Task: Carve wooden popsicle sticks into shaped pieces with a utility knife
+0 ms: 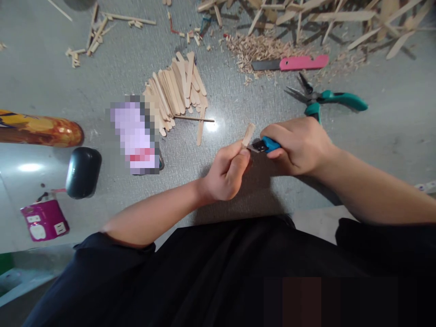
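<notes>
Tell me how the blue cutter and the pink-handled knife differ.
The blue cutter is held in the right grip; the pink-handled knife lies on the table by the wood shavings. The blue cutter is partly covered by that grip, while the pink-handled knife shows its full length. Both have a blade out, pointing toward the picture's left.

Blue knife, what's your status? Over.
Right hand holds blue knife. Left hand pinches stick, blade right by thumb. Pliers lie near right hand.
</notes>
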The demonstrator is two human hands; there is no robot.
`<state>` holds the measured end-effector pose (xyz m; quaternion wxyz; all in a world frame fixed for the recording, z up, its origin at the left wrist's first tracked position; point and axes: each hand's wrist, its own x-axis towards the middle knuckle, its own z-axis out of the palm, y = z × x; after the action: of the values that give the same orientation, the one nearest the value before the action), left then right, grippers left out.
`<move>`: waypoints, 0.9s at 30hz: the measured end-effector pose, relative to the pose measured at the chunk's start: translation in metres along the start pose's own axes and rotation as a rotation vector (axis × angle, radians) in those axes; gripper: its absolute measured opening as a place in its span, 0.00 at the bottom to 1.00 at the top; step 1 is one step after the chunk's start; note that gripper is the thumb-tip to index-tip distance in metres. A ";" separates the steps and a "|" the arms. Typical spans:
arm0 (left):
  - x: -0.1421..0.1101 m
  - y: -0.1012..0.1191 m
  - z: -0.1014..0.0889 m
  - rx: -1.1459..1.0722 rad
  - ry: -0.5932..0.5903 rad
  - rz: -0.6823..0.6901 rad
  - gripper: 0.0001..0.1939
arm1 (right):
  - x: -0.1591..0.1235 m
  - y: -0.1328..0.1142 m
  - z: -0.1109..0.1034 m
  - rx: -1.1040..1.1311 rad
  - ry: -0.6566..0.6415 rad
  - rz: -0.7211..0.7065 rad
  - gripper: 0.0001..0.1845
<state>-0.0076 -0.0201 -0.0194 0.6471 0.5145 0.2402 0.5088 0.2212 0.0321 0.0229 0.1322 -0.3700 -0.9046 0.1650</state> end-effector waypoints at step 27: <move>0.013 0.011 0.000 -0.231 0.142 -0.278 0.22 | 0.002 -0.003 -0.004 -0.128 0.205 0.150 0.43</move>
<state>-0.0070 -0.0087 -0.0065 0.7473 0.3616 0.2942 0.4735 0.2194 0.0326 0.0284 0.1875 -0.4591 -0.8649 0.0779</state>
